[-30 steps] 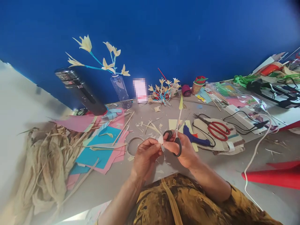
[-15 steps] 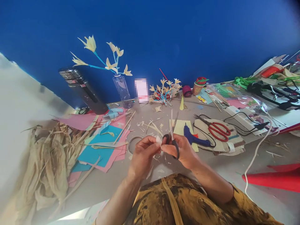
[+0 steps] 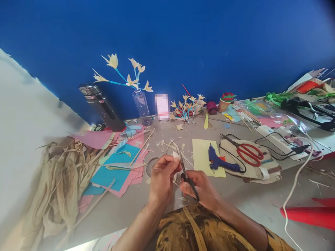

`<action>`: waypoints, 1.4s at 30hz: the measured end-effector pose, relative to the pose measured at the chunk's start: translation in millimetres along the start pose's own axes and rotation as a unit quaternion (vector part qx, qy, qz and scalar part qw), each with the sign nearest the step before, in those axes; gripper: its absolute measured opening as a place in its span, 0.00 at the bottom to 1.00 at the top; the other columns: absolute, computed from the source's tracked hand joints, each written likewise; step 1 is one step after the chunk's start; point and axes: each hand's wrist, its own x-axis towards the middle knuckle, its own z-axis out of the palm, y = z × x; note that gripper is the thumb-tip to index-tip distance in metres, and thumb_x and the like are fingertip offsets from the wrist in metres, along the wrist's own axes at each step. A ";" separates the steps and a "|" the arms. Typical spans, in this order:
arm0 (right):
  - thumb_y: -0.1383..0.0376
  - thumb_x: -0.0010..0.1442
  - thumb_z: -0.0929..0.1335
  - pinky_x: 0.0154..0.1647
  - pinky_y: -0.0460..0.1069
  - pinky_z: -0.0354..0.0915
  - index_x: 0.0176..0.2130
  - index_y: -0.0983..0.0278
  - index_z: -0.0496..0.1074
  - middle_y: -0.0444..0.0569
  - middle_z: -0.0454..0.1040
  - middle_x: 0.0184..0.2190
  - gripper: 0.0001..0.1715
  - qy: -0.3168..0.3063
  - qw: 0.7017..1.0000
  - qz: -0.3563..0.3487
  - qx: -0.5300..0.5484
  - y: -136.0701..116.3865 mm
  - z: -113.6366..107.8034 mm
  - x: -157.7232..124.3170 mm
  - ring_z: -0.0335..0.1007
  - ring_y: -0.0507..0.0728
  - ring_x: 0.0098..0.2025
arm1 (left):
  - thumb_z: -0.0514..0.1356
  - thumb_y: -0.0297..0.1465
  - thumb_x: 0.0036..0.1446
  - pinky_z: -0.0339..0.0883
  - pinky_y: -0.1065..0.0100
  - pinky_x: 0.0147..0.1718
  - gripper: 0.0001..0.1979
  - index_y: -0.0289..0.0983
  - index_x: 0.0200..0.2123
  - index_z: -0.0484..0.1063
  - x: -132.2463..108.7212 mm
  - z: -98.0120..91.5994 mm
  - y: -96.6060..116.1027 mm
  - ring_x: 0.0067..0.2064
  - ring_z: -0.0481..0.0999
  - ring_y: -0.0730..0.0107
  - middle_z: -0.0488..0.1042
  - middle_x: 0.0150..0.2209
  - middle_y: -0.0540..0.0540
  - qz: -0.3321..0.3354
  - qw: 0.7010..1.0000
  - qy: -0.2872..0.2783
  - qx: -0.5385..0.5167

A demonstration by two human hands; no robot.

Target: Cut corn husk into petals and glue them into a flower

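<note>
My left hand [image 3: 164, 176] pinches a small pale, petal-like piece [image 3: 176, 156] between thumb and fingertips, its tip sticking up. My right hand [image 3: 200, 188] is closed on black-handled scissors [image 3: 184, 167], whose blades point up and lie right beside the pale piece. Whether the blades touch it I cannot tell. Both hands are over the table's near edge, close to my lap. Beyond them lie cream-coloured strips and scraps [image 3: 180, 144]. A roll of tape or ring [image 3: 149, 167] is partly hidden behind my left hand.
To the right are a blue glue gun [image 3: 220, 164] on yellow paper [image 3: 199, 153] and red-handled scissors [image 3: 250, 154] on a folded cloth. Dried husks [image 3: 56, 188] and coloured paper [image 3: 123, 181] lie left. Behind stand a black flask [image 3: 104, 108], a bottle [image 3: 141, 108] of pale flowers, and more flowers [image 3: 187, 106].
The scissors have swung from upright beside my right palm to tilt left, blades now at the pale piece. My right hand has moved lower and apart from the left. The view has shifted slightly.
</note>
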 end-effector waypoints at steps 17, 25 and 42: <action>0.41 0.42 0.76 0.19 0.45 0.55 0.18 0.64 0.64 0.42 0.64 0.15 0.32 0.017 0.999 0.041 0.024 5.9 2.1 1.6 0.57 0.49 0.19 | 0.69 0.32 0.49 0.62 0.72 0.29 0.10 0.36 0.23 0.71 0.5 -3.6 3.1 0.26 0.69 0.75 0.72 0.22 0.52 0.000 0.999 -0.026 0.028; 0.36 0.50 0.71 0.22 0.46 0.53 0.19 0.65 0.67 0.45 0.66 0.16 0.36 -0.033 0.999 0.003 0.032 7.1 -1.4 -0.3 0.55 0.49 0.20 | 0.68 0.30 0.50 0.64 0.71 0.32 0.08 0.36 0.25 0.72 2.0 -6.5 1.3 0.28 0.71 0.73 0.72 0.24 0.51 0.001 0.998 -0.040 0.040; 0.31 0.48 0.67 0.22 0.46 0.52 0.20 0.65 0.66 0.46 0.66 0.17 0.40 -0.051 0.999 0.003 0.020 4.0 -3.4 -5.2 0.57 0.49 0.20 | 0.65 0.29 0.52 0.65 0.69 0.34 0.06 0.37 0.25 0.72 1.2 -9.6 0.1 0.29 0.74 0.71 0.73 0.24 0.51 0.012 0.995 -0.054 0.079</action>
